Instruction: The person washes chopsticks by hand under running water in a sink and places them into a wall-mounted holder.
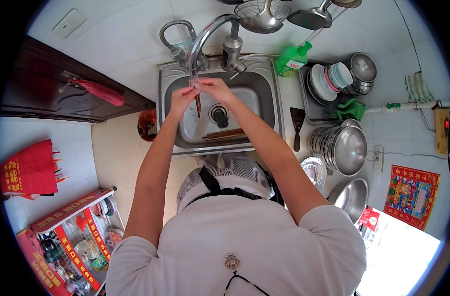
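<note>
Under the curved faucet [205, 37], water runs over my two hands, which meet at the left back of the sink [257, 96]. My left hand [183, 97] is closed at the fingertips round the upper part of a few brown chopsticks [198, 106]. Beside it, my right hand [216, 90] pinches the same chopsticks near their top. Their lower ends point down into the basin. More chopsticks [224, 134] lie in a loose bundle on the basin floor, near the front. A dark drain strainer [220, 116] sits between the two groups.
A green detergent bottle [293, 59] stands behind the sink's right corner. Right of the sink are a spatula [297, 126], a tray of plates and bowls [323, 84], and stacked metal bowls [346, 148]. Ladles [264, 20] hang above. A reddish bin [147, 124] stands at the left.
</note>
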Demonstrator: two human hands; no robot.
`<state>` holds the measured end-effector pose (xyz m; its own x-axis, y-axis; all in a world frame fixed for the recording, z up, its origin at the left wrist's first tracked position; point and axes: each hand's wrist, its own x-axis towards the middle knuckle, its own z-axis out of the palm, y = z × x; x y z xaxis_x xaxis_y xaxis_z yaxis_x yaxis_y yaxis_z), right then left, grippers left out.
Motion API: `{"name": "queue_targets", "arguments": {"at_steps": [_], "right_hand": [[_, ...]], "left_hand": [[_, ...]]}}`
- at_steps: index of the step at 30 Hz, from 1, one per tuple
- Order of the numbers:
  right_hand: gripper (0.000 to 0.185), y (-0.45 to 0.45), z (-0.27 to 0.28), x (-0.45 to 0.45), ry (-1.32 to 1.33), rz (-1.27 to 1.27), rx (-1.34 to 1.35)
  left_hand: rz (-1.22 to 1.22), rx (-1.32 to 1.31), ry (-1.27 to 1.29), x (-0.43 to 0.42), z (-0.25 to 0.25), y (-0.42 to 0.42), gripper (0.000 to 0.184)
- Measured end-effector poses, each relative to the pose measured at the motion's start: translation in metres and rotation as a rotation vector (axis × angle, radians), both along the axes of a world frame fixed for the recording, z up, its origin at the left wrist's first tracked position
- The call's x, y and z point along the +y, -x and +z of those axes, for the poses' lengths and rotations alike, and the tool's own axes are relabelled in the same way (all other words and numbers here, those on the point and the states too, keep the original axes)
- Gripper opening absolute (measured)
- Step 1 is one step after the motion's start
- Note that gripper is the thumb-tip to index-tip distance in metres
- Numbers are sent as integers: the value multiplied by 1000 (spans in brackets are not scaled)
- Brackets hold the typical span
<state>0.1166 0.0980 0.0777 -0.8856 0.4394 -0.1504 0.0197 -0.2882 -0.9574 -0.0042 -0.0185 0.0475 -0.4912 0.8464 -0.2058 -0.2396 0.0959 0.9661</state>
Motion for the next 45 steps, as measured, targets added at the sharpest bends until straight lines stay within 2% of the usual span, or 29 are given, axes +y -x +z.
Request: {"name": "queue_targets", "arguments": {"at_steps": [5,9,15,21,23,26,29,32,35,38,41,45], "right_hand": [[29,0,-2,0,-51,-58,52],[29,-1,-7,2,-91,-8,1],[30,0,-2,1,-79,-55,25],[30,3,-5,5,-73,37,18],[31,3,-7,5,-73,41,-9],[36,3,-9,3,31,27,8],[40,2,8,-7,211,-229,67],[39,10,-9,-16,221,-429,27],[35,14,-46,-11,207,-236,-6],[33,-4,-54,-12,-65,-41,-81],[30,-16,-88,-12,-219,-26,-133],[29,-28,-96,-10,-114,-63,-142]], "left_hand": [[-10,79,-7,2,-2,2,22],[-3,167,7,1,-1,0,21],[-27,163,13,1,-3,5,22],[-1,159,-31,2,1,5,21],[-21,179,25,3,1,6,22],[-8,158,6,5,-4,5,24],[123,67,-97,10,0,-9,22],[215,22,-148,14,17,-26,23],[304,-6,-186,17,17,-23,23],[410,-54,-164,19,23,-13,22],[409,-92,-137,14,40,-3,20],[427,-165,-139,5,46,5,25]]}}
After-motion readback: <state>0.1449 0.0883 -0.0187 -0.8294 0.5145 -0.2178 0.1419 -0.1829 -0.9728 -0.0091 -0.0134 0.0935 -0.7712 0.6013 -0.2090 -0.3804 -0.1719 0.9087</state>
